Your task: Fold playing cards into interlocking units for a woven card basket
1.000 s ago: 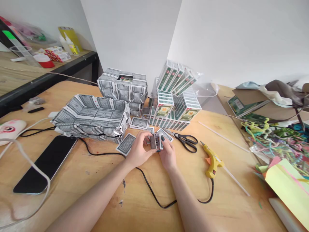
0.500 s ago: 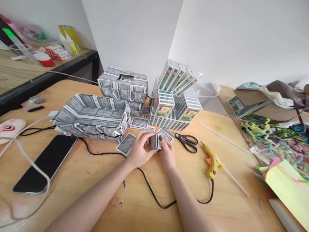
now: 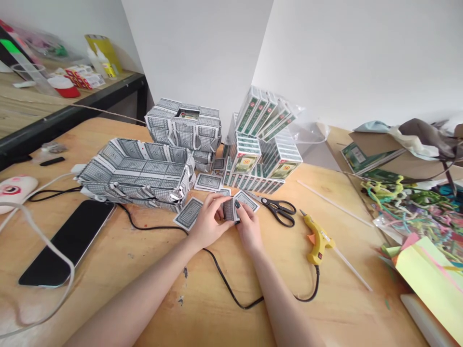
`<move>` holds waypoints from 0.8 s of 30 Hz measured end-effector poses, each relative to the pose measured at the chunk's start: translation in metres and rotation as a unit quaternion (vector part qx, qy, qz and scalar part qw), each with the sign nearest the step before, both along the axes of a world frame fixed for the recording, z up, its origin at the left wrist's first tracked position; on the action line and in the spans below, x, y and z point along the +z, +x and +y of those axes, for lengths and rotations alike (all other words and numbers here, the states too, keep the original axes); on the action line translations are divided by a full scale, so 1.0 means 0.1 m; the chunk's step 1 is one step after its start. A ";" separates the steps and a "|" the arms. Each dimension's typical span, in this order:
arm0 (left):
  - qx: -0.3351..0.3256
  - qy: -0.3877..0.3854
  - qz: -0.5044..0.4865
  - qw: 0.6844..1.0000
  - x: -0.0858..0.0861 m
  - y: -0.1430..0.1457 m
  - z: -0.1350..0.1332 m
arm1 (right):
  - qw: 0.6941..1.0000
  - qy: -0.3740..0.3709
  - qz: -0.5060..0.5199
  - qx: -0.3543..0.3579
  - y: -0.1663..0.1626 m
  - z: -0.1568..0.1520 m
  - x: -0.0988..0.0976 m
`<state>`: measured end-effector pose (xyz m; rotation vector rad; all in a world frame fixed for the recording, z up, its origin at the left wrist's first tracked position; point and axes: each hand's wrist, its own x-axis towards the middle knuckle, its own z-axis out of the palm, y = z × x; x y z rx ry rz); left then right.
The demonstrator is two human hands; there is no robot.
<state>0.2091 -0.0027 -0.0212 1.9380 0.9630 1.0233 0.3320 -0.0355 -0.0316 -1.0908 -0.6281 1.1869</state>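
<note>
Between my two hands is a bent playing card (image 3: 229,210) with a grey patterned back. My left hand (image 3: 209,219) grips its left side, thumb below and fingers above. The fingers of my right hand (image 3: 249,225), with dark nail polish, pinch its right edge. Loose playing cards (image 3: 189,214) lie flat on the table around my hands, one partly behind my right fingers. To the left stands an open tray built from cards (image 3: 135,190). Behind it is a larger block-like card structure (image 3: 184,127) with a hole in its top.
Stacked card boxes (image 3: 253,164) stand at the back. Black scissors (image 3: 280,211) and a yellow glue gun (image 3: 319,238) lie to the right, a glue stick (image 3: 333,202) beyond. A phone (image 3: 68,243) lies left. A black cable (image 3: 224,282) crosses below my hands.
The card in my hands looks more curved, and my right thumb has shifted slightly up and left along it. Both hands keep their hold; the view has moved slightly.
</note>
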 end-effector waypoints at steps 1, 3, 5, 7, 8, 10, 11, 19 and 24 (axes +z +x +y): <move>-0.001 -0.002 -0.001 1.000 0.00 0.00 0.00 | 1.000 -0.001 0.003 0.001 0.00 0.00 0.00; -0.002 -0.005 -0.003 1.000 -0.01 0.00 0.00 | 1.000 -0.002 0.009 0.003 -0.01 0.00 0.00; -0.004 -0.010 -0.006 1.000 -0.02 0.00 0.00 | 1.000 -0.005 0.013 0.006 -0.01 0.00 0.00; -0.005 -0.014 -0.009 1.000 -0.02 0.00 0.01 | 1.000 -0.008 0.012 0.011 -0.01 0.00 0.00; -0.005 -0.016 -0.009 1.000 -0.02 0.00 0.01 | 1.000 -0.009 0.009 0.013 0.00 -0.01 0.01; -0.006 -0.021 -0.010 1.000 -0.02 0.00 0.01 | 1.000 -0.012 0.002 0.020 0.00 -0.01 0.01; -0.005 -0.024 -0.010 1.000 -0.02 0.00 0.01 | 1.000 -0.014 -0.003 0.024 0.00 -0.01 0.02; -0.006 -0.022 -0.009 1.000 -0.02 -0.03 0.02 | 0.999 -0.014 0.000 0.043 0.01 -0.02 0.00; -0.003 -0.015 -0.010 1.000 -0.01 -0.04 0.01 | 0.998 -0.013 0.019 0.065 0.00 -0.04 0.02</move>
